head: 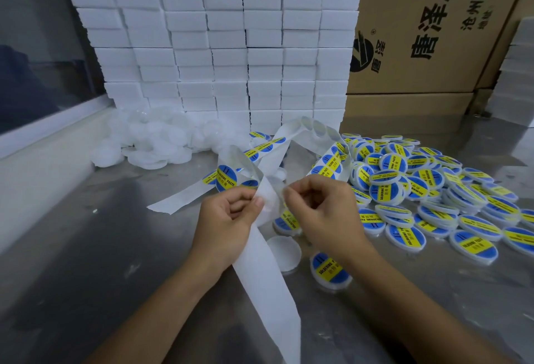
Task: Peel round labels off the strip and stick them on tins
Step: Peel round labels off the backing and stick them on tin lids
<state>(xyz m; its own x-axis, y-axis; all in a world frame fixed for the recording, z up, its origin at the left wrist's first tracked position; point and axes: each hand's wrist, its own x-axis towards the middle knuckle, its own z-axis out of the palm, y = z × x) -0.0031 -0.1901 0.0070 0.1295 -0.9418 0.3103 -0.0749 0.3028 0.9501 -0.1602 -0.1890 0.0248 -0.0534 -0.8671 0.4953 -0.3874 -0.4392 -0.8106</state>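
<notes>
A: Behind the grey metal table (86,248) stands a wall of white foam blocks (213,45). Right of it, many labelled round tins (433,190) are done.

B: Left of it, plain white tins (150,144) wait. Both hands, left hand (228,219) and right hand (320,207), pinch the long white paper strip (265,271) before it.

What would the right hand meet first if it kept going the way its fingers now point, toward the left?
Most likely the label strip: the right hand has its fingertips at or on it already, with the left hand gripping the same strip just beyond. Depth is hard to judge from this single view.
</notes>
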